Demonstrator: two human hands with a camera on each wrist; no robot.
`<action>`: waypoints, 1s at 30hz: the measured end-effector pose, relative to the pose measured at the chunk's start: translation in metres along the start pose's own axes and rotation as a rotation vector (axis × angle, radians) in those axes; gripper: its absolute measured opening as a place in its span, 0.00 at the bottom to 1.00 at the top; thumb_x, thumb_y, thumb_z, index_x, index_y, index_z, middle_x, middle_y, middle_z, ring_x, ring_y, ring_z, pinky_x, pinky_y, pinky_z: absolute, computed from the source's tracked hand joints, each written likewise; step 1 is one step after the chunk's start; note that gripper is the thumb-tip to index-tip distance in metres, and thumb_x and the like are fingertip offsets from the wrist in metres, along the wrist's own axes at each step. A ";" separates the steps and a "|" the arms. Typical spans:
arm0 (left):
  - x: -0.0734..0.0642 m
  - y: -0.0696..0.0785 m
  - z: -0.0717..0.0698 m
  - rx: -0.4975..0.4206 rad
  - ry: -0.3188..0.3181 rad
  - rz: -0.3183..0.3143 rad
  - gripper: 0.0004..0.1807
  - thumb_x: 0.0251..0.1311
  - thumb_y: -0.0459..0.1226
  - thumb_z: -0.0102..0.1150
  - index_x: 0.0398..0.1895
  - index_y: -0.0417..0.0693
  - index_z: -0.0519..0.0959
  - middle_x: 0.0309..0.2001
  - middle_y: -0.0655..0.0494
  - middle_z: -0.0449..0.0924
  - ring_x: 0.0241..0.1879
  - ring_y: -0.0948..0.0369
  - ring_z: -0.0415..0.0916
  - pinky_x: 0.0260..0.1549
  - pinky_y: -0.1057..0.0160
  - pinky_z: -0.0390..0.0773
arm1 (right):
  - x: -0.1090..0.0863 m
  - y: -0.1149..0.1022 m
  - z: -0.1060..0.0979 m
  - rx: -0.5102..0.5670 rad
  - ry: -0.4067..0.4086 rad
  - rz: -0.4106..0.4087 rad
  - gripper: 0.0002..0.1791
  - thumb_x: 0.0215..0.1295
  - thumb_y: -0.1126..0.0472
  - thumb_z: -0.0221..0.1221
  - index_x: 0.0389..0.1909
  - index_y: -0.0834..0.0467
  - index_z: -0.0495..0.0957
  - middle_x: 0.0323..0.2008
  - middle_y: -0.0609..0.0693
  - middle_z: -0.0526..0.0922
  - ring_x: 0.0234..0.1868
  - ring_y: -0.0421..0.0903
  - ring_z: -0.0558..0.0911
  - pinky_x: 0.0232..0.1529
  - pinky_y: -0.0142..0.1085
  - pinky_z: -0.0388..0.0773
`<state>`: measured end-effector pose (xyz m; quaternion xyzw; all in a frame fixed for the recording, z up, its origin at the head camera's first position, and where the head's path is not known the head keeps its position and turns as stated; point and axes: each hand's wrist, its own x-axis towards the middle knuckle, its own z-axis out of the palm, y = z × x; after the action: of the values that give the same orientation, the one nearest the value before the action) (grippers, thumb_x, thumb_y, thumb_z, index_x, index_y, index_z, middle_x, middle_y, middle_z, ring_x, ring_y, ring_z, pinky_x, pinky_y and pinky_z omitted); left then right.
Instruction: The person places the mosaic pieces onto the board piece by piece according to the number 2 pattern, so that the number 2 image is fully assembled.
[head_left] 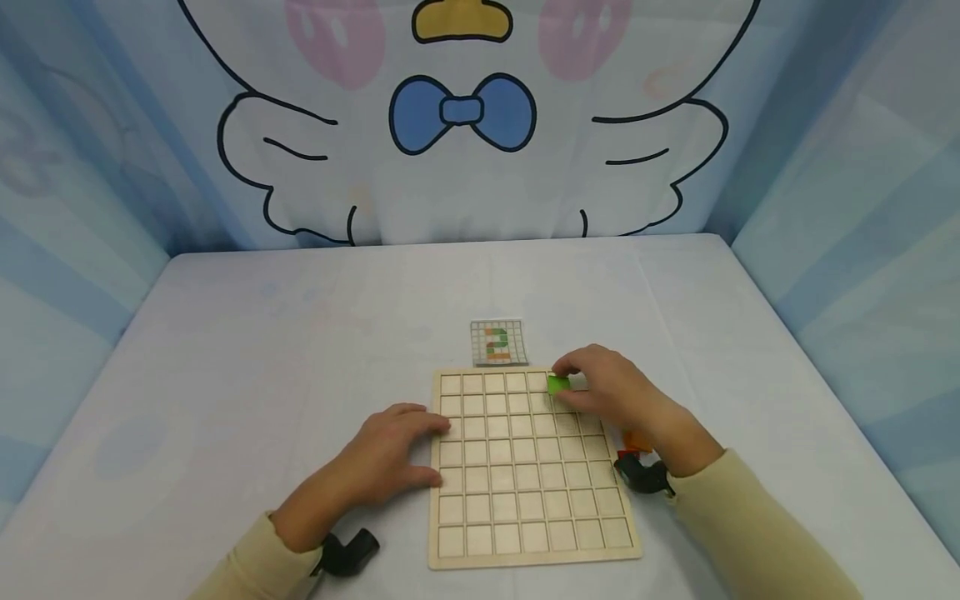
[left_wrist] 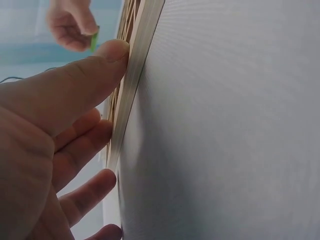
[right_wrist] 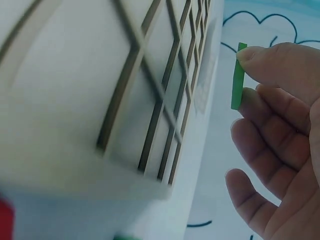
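Note:
A light wooden grid board [head_left: 525, 479] with square recesses lies on the white table. My right hand [head_left: 618, 392] pinches a flat green square tile [head_left: 558, 384] by its edges, over the far right part of the board. In the right wrist view that green tile [right_wrist: 238, 77] is seen edge-on between thumb and forefinger, apart from the grid. At the board's left edge rests my left hand [head_left: 393, 454], fingers spread. The left wrist view shows the left thumb [left_wrist: 112, 52] touching the board's side [left_wrist: 135, 65], with other fingertips close along it.
Just beyond the board lies a small pattern card [head_left: 498, 342] with a grid and orange and green squares. Orange pieces [head_left: 637, 442] and a red piece [head_left: 628, 454] sit right of the board, partly behind the right wrist. A printed cloth [head_left: 465, 183] hangs behind the table.

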<state>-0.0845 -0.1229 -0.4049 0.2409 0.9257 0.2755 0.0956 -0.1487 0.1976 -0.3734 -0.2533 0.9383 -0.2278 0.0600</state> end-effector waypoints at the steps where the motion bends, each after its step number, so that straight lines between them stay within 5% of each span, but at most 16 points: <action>1: 0.000 0.000 0.000 0.001 0.002 0.002 0.32 0.45 0.40 0.81 0.56 0.46 0.81 0.55 0.53 0.80 0.61 0.49 0.71 0.58 0.43 0.70 | 0.002 -0.002 0.002 0.006 -0.005 -0.009 0.14 0.64 0.60 0.66 0.47 0.63 0.82 0.46 0.54 0.83 0.51 0.55 0.79 0.52 0.51 0.76; 10: 0.000 0.000 0.000 -0.005 0.005 0.008 0.31 0.45 0.40 0.81 0.55 0.46 0.81 0.54 0.53 0.81 0.60 0.49 0.72 0.57 0.43 0.70 | 0.018 -0.026 0.017 0.023 -0.059 -0.100 0.14 0.65 0.60 0.65 0.47 0.64 0.82 0.44 0.52 0.84 0.44 0.51 0.82 0.48 0.45 0.79; 30: 0.001 -0.001 -0.001 0.008 -0.003 0.013 0.30 0.46 0.41 0.80 0.55 0.47 0.81 0.55 0.54 0.81 0.60 0.50 0.72 0.57 0.44 0.70 | 0.037 -0.046 0.036 0.002 -0.126 -0.103 0.13 0.67 0.60 0.64 0.48 0.61 0.82 0.43 0.50 0.84 0.46 0.49 0.82 0.51 0.45 0.77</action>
<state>-0.0858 -0.1236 -0.4050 0.2477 0.9251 0.2720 0.0943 -0.1518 0.1299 -0.3843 -0.3152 0.9181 -0.2150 0.1071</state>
